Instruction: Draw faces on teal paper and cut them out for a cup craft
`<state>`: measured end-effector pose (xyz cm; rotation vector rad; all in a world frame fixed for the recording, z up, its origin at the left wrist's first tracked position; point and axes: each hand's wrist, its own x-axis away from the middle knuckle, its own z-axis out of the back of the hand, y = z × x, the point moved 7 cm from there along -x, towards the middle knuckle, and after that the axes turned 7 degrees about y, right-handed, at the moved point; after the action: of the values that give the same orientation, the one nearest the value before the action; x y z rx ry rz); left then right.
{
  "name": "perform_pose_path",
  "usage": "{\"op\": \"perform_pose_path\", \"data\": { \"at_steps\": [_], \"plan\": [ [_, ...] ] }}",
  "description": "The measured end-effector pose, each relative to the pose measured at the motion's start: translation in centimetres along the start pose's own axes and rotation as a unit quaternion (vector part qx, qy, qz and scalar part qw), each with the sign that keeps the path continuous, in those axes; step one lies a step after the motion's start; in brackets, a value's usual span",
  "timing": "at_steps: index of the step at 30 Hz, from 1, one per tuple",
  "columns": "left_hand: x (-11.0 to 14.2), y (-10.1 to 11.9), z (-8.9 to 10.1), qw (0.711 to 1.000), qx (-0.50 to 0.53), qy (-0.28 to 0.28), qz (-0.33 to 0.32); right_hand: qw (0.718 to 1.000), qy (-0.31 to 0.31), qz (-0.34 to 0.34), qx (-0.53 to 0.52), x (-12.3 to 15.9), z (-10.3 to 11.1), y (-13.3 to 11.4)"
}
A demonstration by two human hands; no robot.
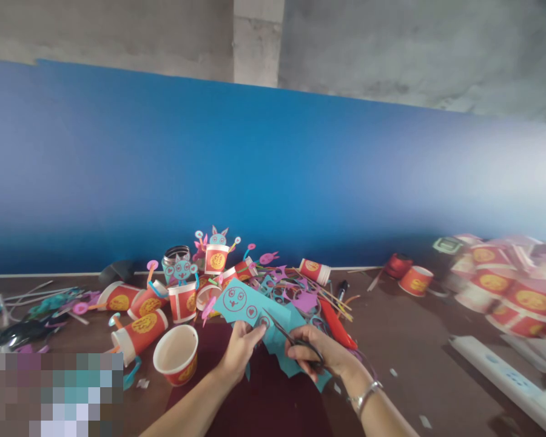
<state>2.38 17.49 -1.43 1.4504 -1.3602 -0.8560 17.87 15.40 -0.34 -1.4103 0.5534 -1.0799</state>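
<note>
Pinched in my left hand (pixel 241 349) is a sheet of blue paper (pixel 273 312) with a drawn smiling face and small circled hearts; its lower edge is cut jagged. My right hand (pixel 316 352) grips black-handled scissors (pixel 279 328), their blades lying against the paper near the circles. More of the blue sheet hangs beneath the right hand. Just left of my left hand, a red and white paper cup (pixel 176 352) stands upright with its mouth towards me. Behind the sheet lies a heap of pink, purple and blue paper scraps (pixel 300 294).
Paper-cup figures with ears and straw arms (pixel 217 258) crowd the back left. Cups lie on their sides (pixel 139 334). A red object (pixel 334 321) and a black marker (pixel 342 290) are right of the scraps. Further right are stacked cups (pixel 514 291) and a white power strip (pixel 495 370).
</note>
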Motion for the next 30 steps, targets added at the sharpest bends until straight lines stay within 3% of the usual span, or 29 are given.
{"op": "perform_pose_path", "data": {
  "at_steps": [5, 12, 22, 26, 30],
  "plan": [
    [0.0, -0.9, 0.5, 1.0, -0.004, 0.006, 0.029, 1.0, -0.006, -0.003, 0.031, 0.4, 0.5, 0.1],
    [0.7, 1.5, -1.3, 0.994, 0.064, -0.084, -0.024, 0.999, -0.009, -0.032, 0.023, 0.5, 1.1, 0.7],
    [0.5, 1.5, -1.3, 0.991, 0.082, -0.102, -0.022, 0.999, -0.004, -0.023, 0.032, 0.4, 0.6, 0.3],
    [0.1, 1.2, -1.4, 0.993, 0.076, -0.092, -0.011, 0.999, 0.031, -0.02, 0.039, 0.3, 1.2, 0.3],
    [-0.5, 0.8, -0.7, 0.999, 0.039, -0.034, -0.013, 0.992, 0.13, 0.001, 0.008, -0.3, 2.8, 0.2]
  ]
}}
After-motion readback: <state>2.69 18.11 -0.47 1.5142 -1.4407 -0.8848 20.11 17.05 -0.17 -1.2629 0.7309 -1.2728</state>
